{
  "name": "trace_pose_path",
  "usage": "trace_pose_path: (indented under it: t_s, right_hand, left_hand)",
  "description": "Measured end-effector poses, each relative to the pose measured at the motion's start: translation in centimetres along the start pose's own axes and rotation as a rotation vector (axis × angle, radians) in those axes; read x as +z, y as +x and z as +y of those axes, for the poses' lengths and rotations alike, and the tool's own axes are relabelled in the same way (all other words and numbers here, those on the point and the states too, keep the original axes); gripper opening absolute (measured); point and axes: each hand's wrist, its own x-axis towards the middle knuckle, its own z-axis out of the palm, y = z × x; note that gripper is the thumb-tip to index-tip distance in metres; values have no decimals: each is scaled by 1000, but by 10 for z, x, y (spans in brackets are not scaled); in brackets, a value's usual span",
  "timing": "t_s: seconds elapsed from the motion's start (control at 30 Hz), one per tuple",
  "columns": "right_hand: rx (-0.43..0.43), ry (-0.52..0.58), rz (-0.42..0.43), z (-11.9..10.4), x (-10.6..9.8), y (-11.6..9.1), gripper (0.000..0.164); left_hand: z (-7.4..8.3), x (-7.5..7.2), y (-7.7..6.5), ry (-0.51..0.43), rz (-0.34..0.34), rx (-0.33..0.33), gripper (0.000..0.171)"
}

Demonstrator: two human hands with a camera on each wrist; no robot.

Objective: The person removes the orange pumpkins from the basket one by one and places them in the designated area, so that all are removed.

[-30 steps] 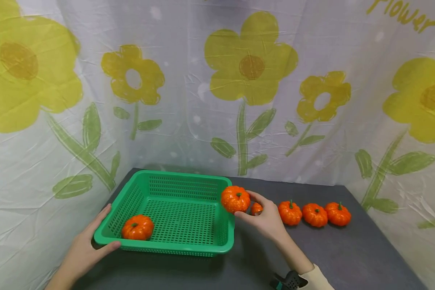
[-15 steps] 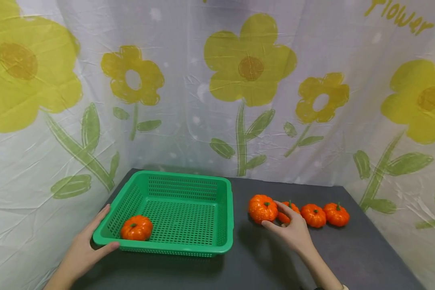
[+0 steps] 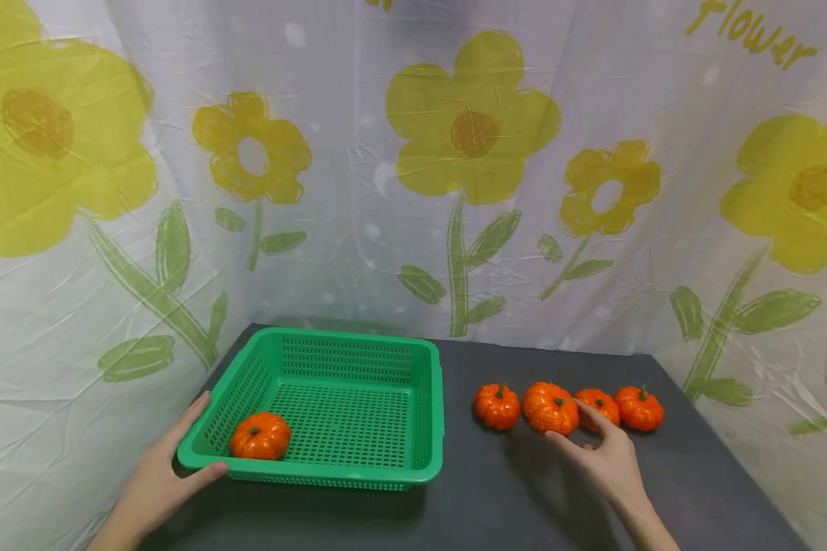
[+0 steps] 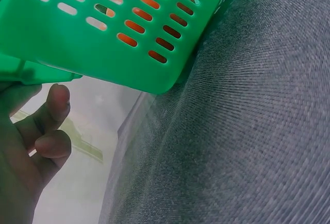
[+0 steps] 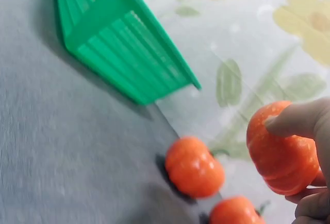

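In the head view, my right hand [image 3: 603, 455] holds a small orange pumpkin [image 3: 550, 408] between thumb and fingers. The right wrist view shows this pumpkin [image 5: 281, 149] raised above the table, the thumb pressed on its side. My left hand [image 3: 161, 467] grips the near left corner of a green plastic basket [image 3: 427, 471], thumb by the front rim. From the left wrist, curled fingers [image 4: 54, 147] show under the basket's rim. One more orange pumpkin [image 3: 260, 436] lies inside the basket, in its near left corner.
Right of the basket, a pumpkin [image 3: 498, 406] stands at the left of a row on the dark table [image 3: 475, 505]. Further along sit another pumpkin [image 3: 601, 405], partly behind my fingers, and a third [image 3: 639, 408]. A flower-printed curtain [image 3: 344, 252] encloses the back and sides.
My right hand has carried the held pumpkin rightward from the basket's right rim, past the leftmost pumpkin of the row. My left hand and the basket have stayed put.
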Motion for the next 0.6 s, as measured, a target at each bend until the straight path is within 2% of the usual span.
trace_pose_path:
  t_s: [0.17, 0.33, 0.47, 0.6]
  right_hand:
    - [81, -49, 5, 21, -16, -1, 95]
    - [137, -83, 45, 42, -32, -2, 96]
    - [177, -125, 129, 57, -44, -1, 98]
    - [193, -108, 220, 72, -56, 0, 98]
  left_hand:
    - [1, 0, 0, -1, -2, -7, 103]
    - [3, -1, -1, -2, -2, -6, 103]
    - [5, -1, -1, -12, -14, -17, 102]
    - [5, -1, -2, -17, -33, -42, 102]
